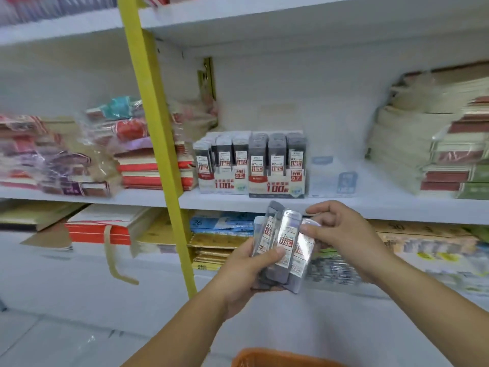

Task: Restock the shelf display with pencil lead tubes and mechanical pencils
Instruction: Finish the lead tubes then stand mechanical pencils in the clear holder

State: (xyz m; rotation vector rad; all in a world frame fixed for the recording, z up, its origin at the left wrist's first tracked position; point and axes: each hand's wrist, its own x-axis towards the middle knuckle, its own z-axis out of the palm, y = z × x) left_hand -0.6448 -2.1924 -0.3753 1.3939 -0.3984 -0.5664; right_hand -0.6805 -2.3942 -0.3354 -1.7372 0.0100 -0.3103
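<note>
My left hand [244,271] grips a fanned bundle of grey pencil lead tubes [284,246] with red and white 0.7 labels, held just below the shelf edge. My right hand [344,234] pinches the rightmost tube of the bundle at its upper end. On the white shelf [330,203] above stand two display boxes: the HB 0.5 box [223,165] on the left and the HB 0.7 box [277,165] on the right, both holding upright tubes. A pale blue and white box [333,176] sits right of them.
A yellow shelf post [161,144] runs down left of the display boxes. Wrapped notebook stacks [79,154] fill the shelf at left, and more stacks [434,144] lie at right. An orange basket [280,358] shows at the bottom edge. Lower shelves hold paper goods.
</note>
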